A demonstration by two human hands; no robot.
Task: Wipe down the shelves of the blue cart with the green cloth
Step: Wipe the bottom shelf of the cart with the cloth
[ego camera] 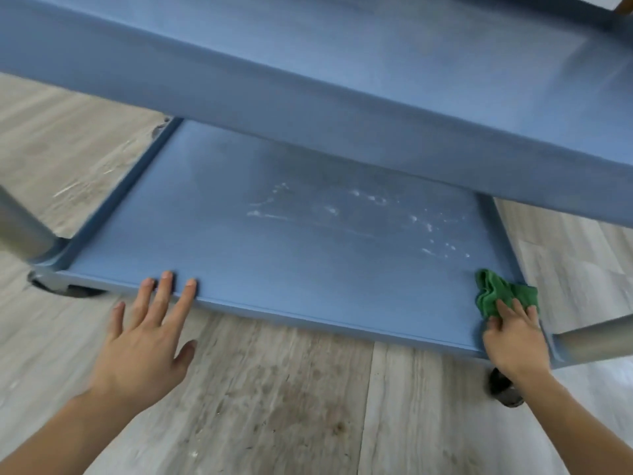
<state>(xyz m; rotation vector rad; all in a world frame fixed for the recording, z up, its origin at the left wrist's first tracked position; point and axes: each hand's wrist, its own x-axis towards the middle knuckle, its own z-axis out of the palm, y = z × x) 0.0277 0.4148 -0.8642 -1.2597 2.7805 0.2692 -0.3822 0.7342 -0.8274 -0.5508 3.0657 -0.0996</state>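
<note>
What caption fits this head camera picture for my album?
Right hand presses a crumpled green cloth on the blue cart's smudged lower shelf; left hand steadies its front edge.

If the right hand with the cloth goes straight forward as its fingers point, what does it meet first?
Probably the white residue on the lower shelf, just beyond the cloth under the right hand.

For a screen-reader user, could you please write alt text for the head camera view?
A person's right hand presses a green cloth onto the near right corner of a blue cart's lower shelf, while the left hand rests its fingertips on the shelf's front edge. White smudges mark the shelf beneath the upper shelf; the floor is wood-look.
</note>
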